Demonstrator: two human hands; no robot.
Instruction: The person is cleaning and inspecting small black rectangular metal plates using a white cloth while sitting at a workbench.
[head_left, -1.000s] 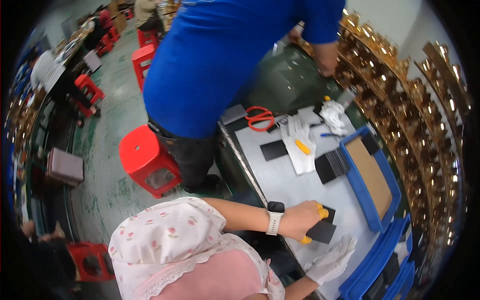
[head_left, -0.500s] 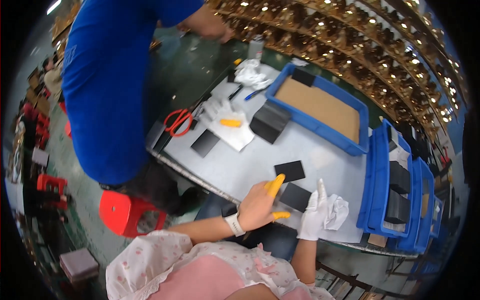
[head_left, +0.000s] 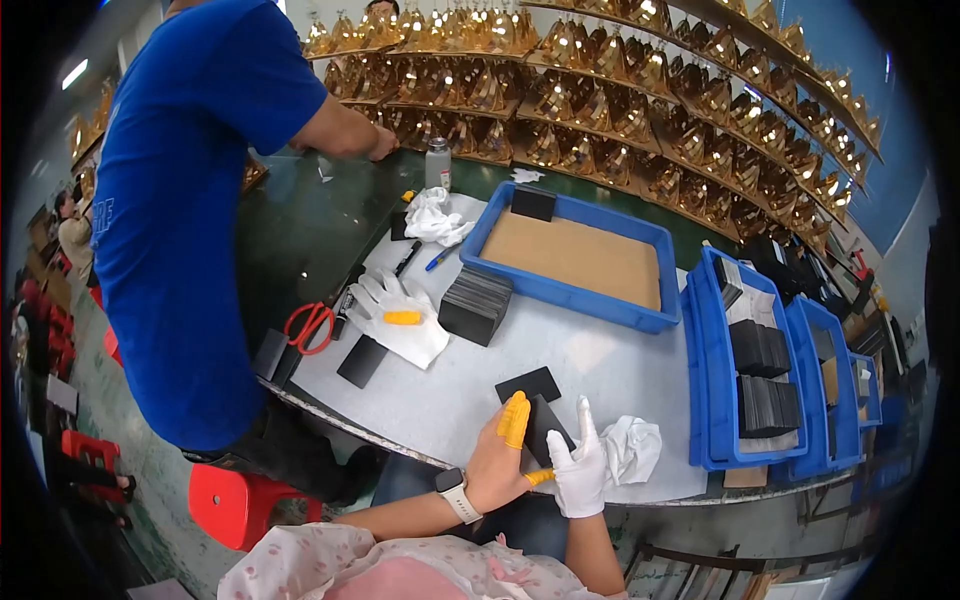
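Since half a second ago my head has tipped up, so the long blue plastic tray with its brown liner now sits in the upper middle of the frame, and both my hands have closed in on one thin black square card at the lower centre. At far left, a person in a blue shirt leans over the bench; red-handled scissors lie near the table's left edge, beside a spare white cotton glove. Right of that stands a stack of black cards, apparently awaiting handling. A second black card lies flat just above my hands. My bare left hand, wearing orange rubber finger cots, pinches the card's left side, index finger pointing up. My right hand, in a white glove, grips its right edge, one finger raised straight. A crumpled white cloth rests just right of it. At right, smaller blue bins already hold rows of black cards, so much looks done, with the stack left.
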